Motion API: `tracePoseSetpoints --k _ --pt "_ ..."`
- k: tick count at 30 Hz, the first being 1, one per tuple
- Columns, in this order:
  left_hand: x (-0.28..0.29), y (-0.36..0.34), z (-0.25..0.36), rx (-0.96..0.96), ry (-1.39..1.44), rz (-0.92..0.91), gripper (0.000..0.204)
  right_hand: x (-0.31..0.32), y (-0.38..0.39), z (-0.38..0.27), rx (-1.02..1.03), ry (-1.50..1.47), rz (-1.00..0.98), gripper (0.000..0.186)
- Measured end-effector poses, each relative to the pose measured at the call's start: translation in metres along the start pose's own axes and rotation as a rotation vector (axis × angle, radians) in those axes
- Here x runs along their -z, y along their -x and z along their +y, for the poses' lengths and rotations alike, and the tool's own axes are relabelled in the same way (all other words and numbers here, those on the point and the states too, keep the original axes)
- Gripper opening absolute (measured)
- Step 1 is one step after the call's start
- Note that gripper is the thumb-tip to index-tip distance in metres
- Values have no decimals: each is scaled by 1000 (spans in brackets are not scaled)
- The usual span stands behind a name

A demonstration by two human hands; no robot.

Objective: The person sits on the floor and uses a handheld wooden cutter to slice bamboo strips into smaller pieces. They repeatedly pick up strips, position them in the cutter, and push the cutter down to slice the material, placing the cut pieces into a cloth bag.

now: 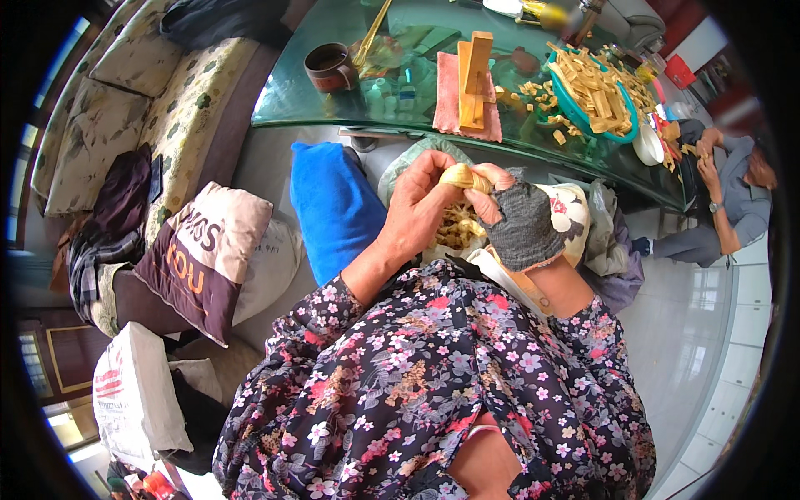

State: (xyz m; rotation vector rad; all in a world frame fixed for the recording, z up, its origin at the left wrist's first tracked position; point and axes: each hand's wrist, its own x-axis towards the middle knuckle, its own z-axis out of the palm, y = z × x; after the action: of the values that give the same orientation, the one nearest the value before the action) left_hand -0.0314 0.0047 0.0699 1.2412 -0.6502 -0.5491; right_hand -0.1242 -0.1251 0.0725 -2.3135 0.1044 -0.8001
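Glass tabletop [287, 102] spreads toward one o'clock; my left hand [415, 208] and gloved right hand [523, 223] pinch a yellowish roll [460, 176]; even, gentle pressure should keep it tight.

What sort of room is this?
It looks like a home living room: a flower-patterned sofa runs along the left, a two-tone printed cushion is nearby, and a large glass table stands ahead.
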Motion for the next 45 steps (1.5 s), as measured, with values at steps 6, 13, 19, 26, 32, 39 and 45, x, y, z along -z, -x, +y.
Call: tracePoseSetpoints --k 6,13,19,26,32,39,45 --pt "14 -2 -3 -61 -165 -19 17 -9 -8 7 -127 -488 -34 23" --pt "32 -25 -35 -198 -22 157 17 -32 -11 19 -699 -1217 -394 23" --pt "23 -11 -49 -67 -8 277 7 -21 -8 26 132 -284 -138 22" --pt "31 -15 -49 -22 85 256 8 -26 -12 18 -242 -471 -114 19" --pt "18 -10 -49 132 234 265 8 -28 -20 26 -638 -943 -200 25" --pt "10 -14 -31 24 104 299 19 -30 -30 31 -624 -903 -58 35" --pt "3 -22 -4 8 -96 289 18 -24 -43 36 -695 -777 -169 36"
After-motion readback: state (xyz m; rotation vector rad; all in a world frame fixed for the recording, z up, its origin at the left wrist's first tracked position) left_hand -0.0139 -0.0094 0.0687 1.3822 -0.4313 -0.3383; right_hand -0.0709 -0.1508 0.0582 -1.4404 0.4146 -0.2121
